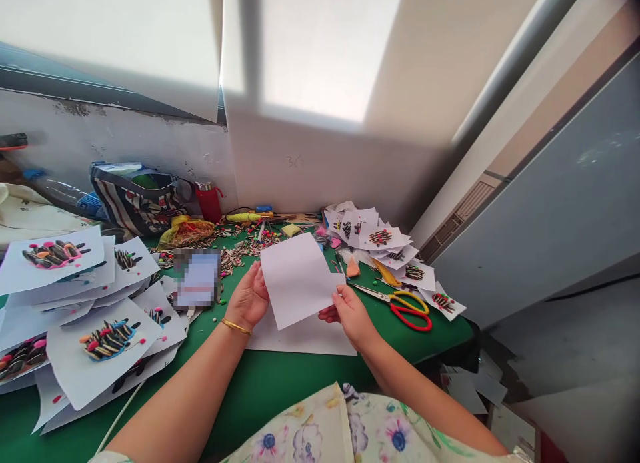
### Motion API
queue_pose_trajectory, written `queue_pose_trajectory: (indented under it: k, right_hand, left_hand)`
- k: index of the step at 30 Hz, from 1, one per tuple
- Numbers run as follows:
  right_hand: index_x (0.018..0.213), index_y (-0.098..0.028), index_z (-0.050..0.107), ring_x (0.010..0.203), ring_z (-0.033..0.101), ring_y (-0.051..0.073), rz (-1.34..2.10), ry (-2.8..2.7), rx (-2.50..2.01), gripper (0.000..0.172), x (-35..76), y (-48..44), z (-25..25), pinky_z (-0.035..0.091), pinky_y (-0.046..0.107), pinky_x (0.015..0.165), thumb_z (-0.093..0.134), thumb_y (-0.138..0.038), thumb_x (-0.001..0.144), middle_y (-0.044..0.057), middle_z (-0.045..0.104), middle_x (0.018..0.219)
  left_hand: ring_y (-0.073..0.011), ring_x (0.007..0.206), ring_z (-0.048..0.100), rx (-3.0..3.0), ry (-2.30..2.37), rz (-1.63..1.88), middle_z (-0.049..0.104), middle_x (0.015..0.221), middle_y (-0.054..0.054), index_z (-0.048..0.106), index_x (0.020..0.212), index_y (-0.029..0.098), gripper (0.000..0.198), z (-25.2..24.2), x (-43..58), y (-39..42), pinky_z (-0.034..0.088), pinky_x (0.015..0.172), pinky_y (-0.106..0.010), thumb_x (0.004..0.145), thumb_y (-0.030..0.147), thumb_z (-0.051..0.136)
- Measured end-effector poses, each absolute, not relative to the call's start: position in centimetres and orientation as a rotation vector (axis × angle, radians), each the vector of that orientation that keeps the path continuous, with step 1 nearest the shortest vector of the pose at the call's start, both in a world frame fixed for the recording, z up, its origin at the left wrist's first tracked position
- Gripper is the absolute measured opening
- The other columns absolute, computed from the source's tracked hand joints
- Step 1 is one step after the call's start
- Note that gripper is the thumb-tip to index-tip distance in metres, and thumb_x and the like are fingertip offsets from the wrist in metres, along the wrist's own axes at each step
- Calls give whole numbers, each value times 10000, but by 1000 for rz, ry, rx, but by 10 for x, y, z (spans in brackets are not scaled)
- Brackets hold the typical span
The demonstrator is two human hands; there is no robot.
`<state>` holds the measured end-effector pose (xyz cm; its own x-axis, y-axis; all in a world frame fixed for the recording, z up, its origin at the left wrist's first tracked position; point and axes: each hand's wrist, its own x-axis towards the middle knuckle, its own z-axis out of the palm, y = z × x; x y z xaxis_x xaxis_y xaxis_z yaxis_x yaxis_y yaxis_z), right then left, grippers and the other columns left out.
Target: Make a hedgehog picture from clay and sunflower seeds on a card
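Both of my hands hold up a blank white sheet of paper [296,278] above the green table [280,376]. My left hand [249,296] pinches the sheet's left edge; a gold bangle sits on that wrist. At the sheet's lower right corner, my right hand [349,311] grips with thumb on top. Another white sheet [300,340] lies flat on the table under my hands.
Paper cards decorated with seeds and coloured beads [107,340] are piled at the left; a similar pile of cards [385,240] sits at the back right. Red-and-yellow scissors [407,308] lie right of my hand. Loose seeds [240,250], a striped bag [140,200] and a red bottle [209,200] stand behind.
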<state>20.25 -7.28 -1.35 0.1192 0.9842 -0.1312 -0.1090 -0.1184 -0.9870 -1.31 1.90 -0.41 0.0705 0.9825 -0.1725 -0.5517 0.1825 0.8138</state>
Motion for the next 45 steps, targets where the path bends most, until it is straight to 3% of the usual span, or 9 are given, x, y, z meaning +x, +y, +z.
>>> queue_pose_trajectory:
  k: [2, 6, 15, 22, 28, 33, 37, 41, 45]
  right_hand:
    - [991, -210, 497, 670, 719, 182, 1270, -964, -1271, 362, 200, -75, -14, 518, 260, 599, 577, -528, 836, -1, 701, 672]
    - [1071, -209, 519, 711, 722, 179, 1310, -958, -1259, 379, 200, -81, -12, 525, 275, 646, 562, -509, 844, 15, 718, 732]
    - [1120, -216, 640, 1012, 651, 198, 1493, -1049, -1142, 424, 227, -85, 5, 506, 286, 767, 587, -538, 849, 67, 696, 1121]
    - [995, -190, 685, 713, 618, 160, 1357, -845, -1144, 421, 229, -71, 3, 469, 277, 664, 765, -473, 694, 27, 724, 855]
    - [1211, -215, 610, 540, 509, 110, 1201, -1015, -1176, 487, 234, -70, 2, 400, 235, 538, 682, -330, 744, -26, 652, 690]
    - [939, -174, 670, 634, 537, 129, 1083, -1023, -1221, 354, 251, -66, 2, 430, 262, 603, 707, -463, 737, 0, 646, 745]
    - [849, -156, 684, 592, 518, 140, 975, -1138, -1302, 430, 264, -62, -1, 416, 282, 581, 603, -576, 809, 6, 609, 657]
    - [1117, -161, 657, 762, 635, 208, 666, -1306, -1584, 469, 298, -71, -2, 473, 328, 680, 393, -505, 936, 79, 700, 868]
    - [1182, -192, 659, 1118, 572, 285, 43, -1770, -2168, 379, 354, -95, -11, 431, 387, 910, 495, -173, 840, 120, 652, 1210]
  left_hand:
    - [-228, 968, 695, 615, 706, 1073, 681, 1170, -125, 603, 1160, 168, 387, -5, -11, 16, 590, 783, -326, 849, 398, 626]
    - [-277, 969, 699, 660, 642, 977, 724, 1095, -117, 628, 1150, 175, 407, -9, -1, 6, 571, 855, -421, 764, 263, 726]
    - [-280, 853, 723, 786, 655, 782, 738, 1035, -144, 615, 1199, 158, 508, -6, -4, -3, 586, 719, -368, 732, 282, 772]
    - [-309, 922, 709, 883, 610, 617, 709, 1127, -132, 513, 1299, 229, 640, -6, 1, -15, 570, 777, -424, 731, 337, 786]
    - [-292, 863, 712, 957, 615, 588, 704, 1118, -145, 550, 1216, 194, 618, -6, -2, -13, 567, 769, -419, 674, 293, 830]
    - [-287, 883, 712, 999, 577, 470, 696, 1145, -152, 559, 1273, 195, 663, -5, -6, -14, 568, 748, -376, 671, 262, 828]
    - [-263, 786, 718, 1014, 613, 405, 730, 1033, -166, 653, 1162, 130, 508, -7, -7, -12, 568, 671, -337, 706, 296, 803]
    - [-263, 755, 721, 969, 678, 497, 745, 978, -165, 686, 1097, 112, 437, -11, -10, -4, 573, 664, -342, 705, 266, 801]
    - [-287, 826, 725, 822, 669, 733, 741, 1033, -156, 679, 1093, 144, 396, -14, -10, 6, 582, 733, -390, 722, 237, 784]
